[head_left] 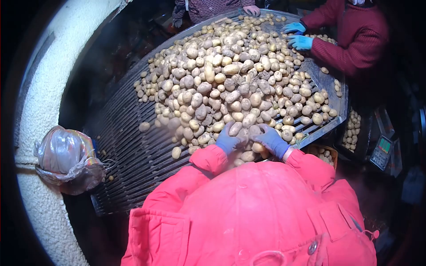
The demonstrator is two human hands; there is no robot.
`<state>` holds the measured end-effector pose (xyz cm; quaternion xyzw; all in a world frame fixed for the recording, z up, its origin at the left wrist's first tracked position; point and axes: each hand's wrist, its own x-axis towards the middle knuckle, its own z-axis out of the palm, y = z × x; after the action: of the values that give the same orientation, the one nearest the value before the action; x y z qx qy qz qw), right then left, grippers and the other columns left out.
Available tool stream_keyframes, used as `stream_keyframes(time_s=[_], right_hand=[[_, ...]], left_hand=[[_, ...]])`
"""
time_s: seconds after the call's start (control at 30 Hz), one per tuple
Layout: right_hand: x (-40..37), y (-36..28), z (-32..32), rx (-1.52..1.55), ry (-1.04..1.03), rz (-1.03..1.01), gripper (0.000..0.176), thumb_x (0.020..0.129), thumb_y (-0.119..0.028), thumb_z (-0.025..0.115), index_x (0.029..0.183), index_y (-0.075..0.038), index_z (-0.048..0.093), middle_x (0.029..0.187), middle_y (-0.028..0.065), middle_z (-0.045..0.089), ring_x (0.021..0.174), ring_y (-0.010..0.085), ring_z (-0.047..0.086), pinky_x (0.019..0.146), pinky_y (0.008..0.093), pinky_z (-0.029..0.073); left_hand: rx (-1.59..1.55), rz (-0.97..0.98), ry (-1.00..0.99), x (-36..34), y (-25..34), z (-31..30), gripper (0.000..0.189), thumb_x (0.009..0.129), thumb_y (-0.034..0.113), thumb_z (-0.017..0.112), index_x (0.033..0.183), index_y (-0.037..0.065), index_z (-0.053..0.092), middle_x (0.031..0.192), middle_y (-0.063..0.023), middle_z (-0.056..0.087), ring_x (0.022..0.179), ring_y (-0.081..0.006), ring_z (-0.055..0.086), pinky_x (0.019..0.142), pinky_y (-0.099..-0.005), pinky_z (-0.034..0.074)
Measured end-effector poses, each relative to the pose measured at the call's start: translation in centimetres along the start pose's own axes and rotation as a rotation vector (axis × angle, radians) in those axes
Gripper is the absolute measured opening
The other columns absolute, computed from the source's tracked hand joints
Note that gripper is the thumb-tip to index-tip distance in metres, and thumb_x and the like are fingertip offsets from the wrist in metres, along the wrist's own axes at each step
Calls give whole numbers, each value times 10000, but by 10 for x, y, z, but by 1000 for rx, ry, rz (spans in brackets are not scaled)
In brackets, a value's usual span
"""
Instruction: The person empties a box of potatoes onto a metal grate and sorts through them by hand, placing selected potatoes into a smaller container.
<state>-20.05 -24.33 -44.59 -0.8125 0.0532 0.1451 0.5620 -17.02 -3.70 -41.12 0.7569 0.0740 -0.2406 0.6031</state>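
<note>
A large heap of potatoes (208,75), some coated in soil, lies on a slatted metal table (133,146). At the near edge of the heap, my left hand (227,141), in a blue-purple glove, curls its fingers round a brownish potato (235,129). Close beside it, my right hand (272,141), gloved the same way, is bent round another potato (254,130). The fingertips of both hands are partly hidden among the potatoes. A paler potato (258,147) sits between the hands, and more lie below them against my pink jacket (248,199).
A person in a dark red sweater (355,40) works at the far right in light blue gloves (301,42). Another person (208,9) stands at the far edge. A container of potatoes (352,131) and a scale (381,152) are at right; a plastic-wrapped bundle (66,153) hangs on the white post (49,88).
</note>
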Motion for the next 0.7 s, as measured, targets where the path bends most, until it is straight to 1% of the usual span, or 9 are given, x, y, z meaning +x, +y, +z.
stream_keyframes(time_s=[0.07,0.2,0.27,0.33,0.47,0.53,0.57,0.67,0.7], right_hand=[[-2,1,1,156,-12,17,640,800,-416,786,1245,0,591,1161,151,656,1023,226,640,857,332,526],[-3,9,-2,556,-25,105,612,812,-408,790,1239,-15,596,1179,119,646,1009,196,633,853,313,526],[-6,4,-7,624,-59,68,604,818,-408,789,1246,-26,598,1170,93,645,1000,174,626,850,293,526],[-2,7,-6,596,-47,56,572,861,-407,750,1272,-42,592,1157,86,648,988,160,634,829,295,536],[-9,2,-16,1115,-275,57,500,923,-422,667,1269,-68,592,1081,78,672,915,179,675,732,344,573],[-18,-2,-25,1483,-413,135,514,946,-485,606,1267,-86,576,1030,96,690,860,225,706,650,414,599],[-14,4,-29,1649,-600,79,542,968,-489,569,1333,-90,536,1182,148,654,991,317,680,781,536,578],[-29,-15,-37,1670,-445,42,562,937,-522,597,1291,-87,553,1130,135,664,914,297,697,691,496,600],[-32,-15,-42,1732,-415,90,564,929,-504,619,1300,-87,543,1181,147,640,963,332,681,736,540,592]], left_hand=[[-268,-114,-15,6,-11,-2,827,777,-15,748,1502,103,367,1376,-194,508,1153,-295,597,885,-383,556],[-428,-57,24,2,-23,3,751,862,-21,684,1513,121,339,1359,-223,506,1096,-316,629,810,-404,587],[-846,-130,-129,-5,-16,7,711,914,37,664,1524,141,313,1358,-207,510,1113,-333,621,853,-431,581],[-889,-137,-233,-13,-5,5,650,945,97,638,1516,140,331,1357,-195,517,1135,-337,611,880,-443,571],[-1148,-117,-544,-7,-5,-5,485,1002,139,532,1468,133,394,1427,-167,474,1265,-363,528,1009,-513,511],[-1163,-126,-612,-5,0,-7,471,1005,174,532,1459,138,412,1439,-148,473,1292,-348,507,1048,-513,479],[-1137,-133,-584,-8,8,-5,479,1000,163,537,1462,142,410,1440,-148,473,1299,-349,499,1044,-514,479],[-957,-109,-457,-7,17,2,498,991,143,543,1469,139,405,1444,-145,473,1313,-354,483,1045,-510,472],[-809,-72,-354,-5,18,6,507,986,133,544,1472,131,401,1446,-143,474,1319,-358,476,1050,-505,465]])
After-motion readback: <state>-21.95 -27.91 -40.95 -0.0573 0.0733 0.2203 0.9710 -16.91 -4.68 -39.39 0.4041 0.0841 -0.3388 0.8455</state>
